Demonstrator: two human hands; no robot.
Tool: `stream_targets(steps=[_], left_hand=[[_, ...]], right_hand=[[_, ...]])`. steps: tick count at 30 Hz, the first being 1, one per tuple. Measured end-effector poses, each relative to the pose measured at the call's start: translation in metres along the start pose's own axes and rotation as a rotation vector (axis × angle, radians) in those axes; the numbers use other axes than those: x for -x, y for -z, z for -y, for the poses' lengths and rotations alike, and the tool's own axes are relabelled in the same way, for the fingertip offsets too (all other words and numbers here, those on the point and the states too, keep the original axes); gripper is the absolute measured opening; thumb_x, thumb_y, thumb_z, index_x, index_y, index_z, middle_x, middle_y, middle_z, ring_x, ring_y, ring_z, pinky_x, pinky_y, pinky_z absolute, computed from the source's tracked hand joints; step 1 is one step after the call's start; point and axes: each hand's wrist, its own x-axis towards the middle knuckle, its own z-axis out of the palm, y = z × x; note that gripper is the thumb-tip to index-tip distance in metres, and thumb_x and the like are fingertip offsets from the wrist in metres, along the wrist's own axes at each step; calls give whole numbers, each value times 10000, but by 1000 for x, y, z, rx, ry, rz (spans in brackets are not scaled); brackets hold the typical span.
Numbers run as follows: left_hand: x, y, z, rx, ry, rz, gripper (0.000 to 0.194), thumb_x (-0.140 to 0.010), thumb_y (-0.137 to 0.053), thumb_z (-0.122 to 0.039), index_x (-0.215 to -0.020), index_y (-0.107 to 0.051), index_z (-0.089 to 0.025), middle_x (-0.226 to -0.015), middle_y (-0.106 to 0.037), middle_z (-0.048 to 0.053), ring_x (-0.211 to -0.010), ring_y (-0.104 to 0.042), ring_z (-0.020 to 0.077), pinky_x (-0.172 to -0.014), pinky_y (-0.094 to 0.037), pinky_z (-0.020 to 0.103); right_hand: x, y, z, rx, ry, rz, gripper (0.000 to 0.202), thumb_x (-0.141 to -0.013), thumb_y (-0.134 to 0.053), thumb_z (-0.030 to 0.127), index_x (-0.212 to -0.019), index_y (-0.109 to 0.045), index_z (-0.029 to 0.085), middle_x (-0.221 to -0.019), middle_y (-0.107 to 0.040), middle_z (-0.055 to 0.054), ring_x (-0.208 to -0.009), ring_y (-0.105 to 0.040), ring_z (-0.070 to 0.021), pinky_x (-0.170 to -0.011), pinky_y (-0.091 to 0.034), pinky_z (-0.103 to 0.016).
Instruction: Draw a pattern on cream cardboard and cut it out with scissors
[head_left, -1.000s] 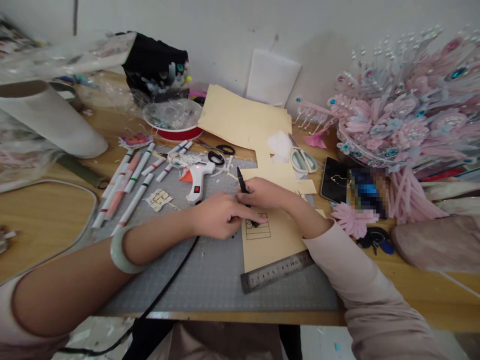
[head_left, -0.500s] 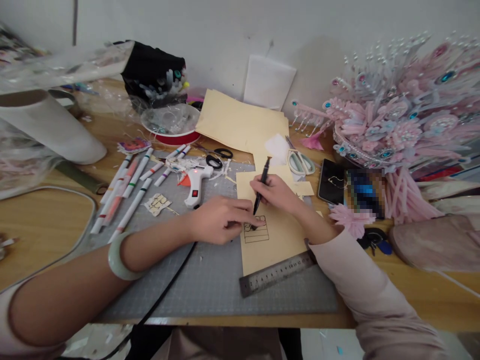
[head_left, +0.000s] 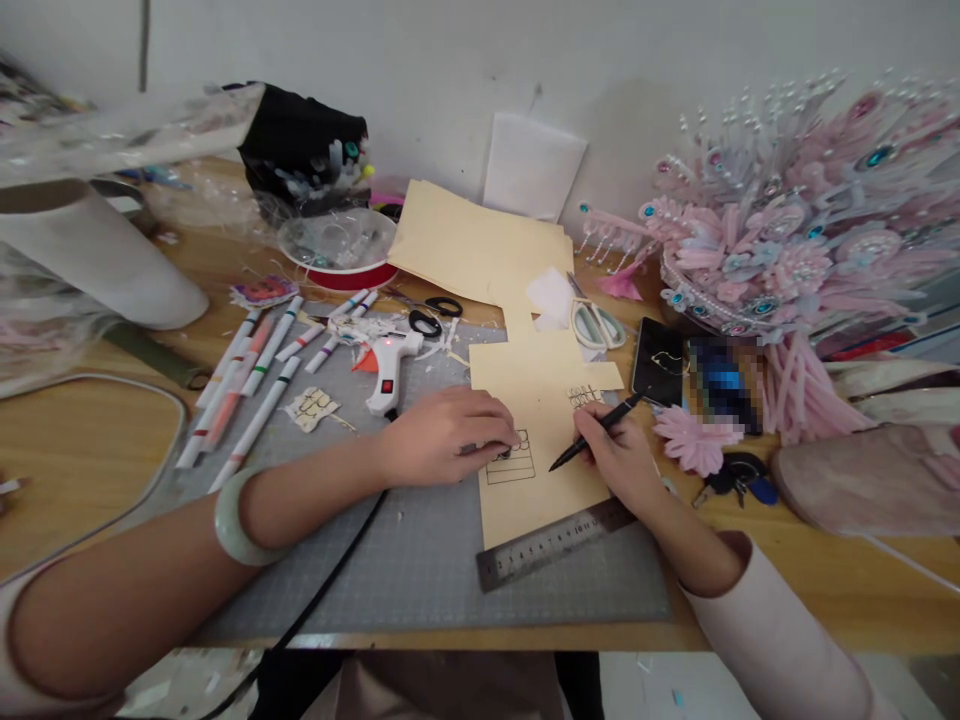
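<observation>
My right hand [head_left: 621, 455] grips a black pen [head_left: 611, 418], its tip pointing down-left, close to the tan card sheet [head_left: 540, 515]. To the tip's left is a drawn rectangle [head_left: 511, 470] with lines and round loops across its top. My left hand [head_left: 457, 440] rests at the rectangle's upper left, fingers curled. Between them is a small dark piece [head_left: 468, 450] that looks like a pen cap, mostly hidden. A steel ruler [head_left: 551, 540] lies across the sheet's lower edge, its right end under my right wrist. Past the right hand, a patterned cut-out [head_left: 585, 397] shows partly.
A white glue gun [head_left: 390, 370] and several markers [head_left: 251, 405] lie left on the grey cutting mat [head_left: 442, 590]. Scissors [head_left: 596, 325], a phone [head_left: 658, 360] and a pink beaded headdress [head_left: 780, 240] are to the right. Card sheets [head_left: 480, 240] lie behind.
My right hand has moved right and toward me with the pen, away from the rectangle. The pen now leans far over. My left index finger has drawn back from the drawing.
</observation>
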Motion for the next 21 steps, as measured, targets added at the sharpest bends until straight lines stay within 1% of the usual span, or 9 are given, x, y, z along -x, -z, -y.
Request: stream_targets(steps=[3, 9, 13, 17, 21], left_hand=[[-1, -1, -3, -31, 8, -23, 155, -868, -496, -164, -932, -636, -184, -930, -673, 42, -861, -602, 150, -773, -430, 272], [-2, -5, -7, -31, 44, -81, 169, -900, -474, -196, -957, -633, -184, -941, -677, 41, -883, -605, 148, -788, -432, 274], [-2, -7, -6, -44, 67, -94, 174, -905, -469, -207, -969, -630, -192, -936, -678, 39, -894, -606, 149, -798, -430, 280], [-2, -8, -4, -35, 61, -107, 167, -903, -481, -199, -978, -629, -191, -940, -680, 36, -885, -606, 144, -800, -430, 272], [-2, -8, -4, -29, 53, -102, 169, -901, -482, -189, -979, -632, -181, -942, -681, 42, -886, -604, 147, -802, -428, 274]], right_hand=[[2, 0, 1, 7, 43, -28, 307, -814, -460, 374, -559, -452, 202, -453, -433, 38, -430, -415, -103, -435, -323, -230], [5, -2, 4, 34, 118, -29, 300, -825, -434, 335, -555, -447, 206, -449, -436, 36, -442, -420, -107, -456, -325, -235], [7, -3, 4, 57, 137, -25, 294, -821, -437, 330, -555, -439, 205, -454, -428, 38, -452, -412, -108, -464, -324, -236], [8, -4, 3, 64, 136, 6, 301, -825, -432, 336, -554, -424, 205, -460, -412, 42, -447, -402, -103, -459, -314, -236], [9, -4, 3, 80, 147, 8, 290, -825, -429, 327, -561, -423, 206, -464, -404, 44, -451, -399, -103, -464, -312, -239]])
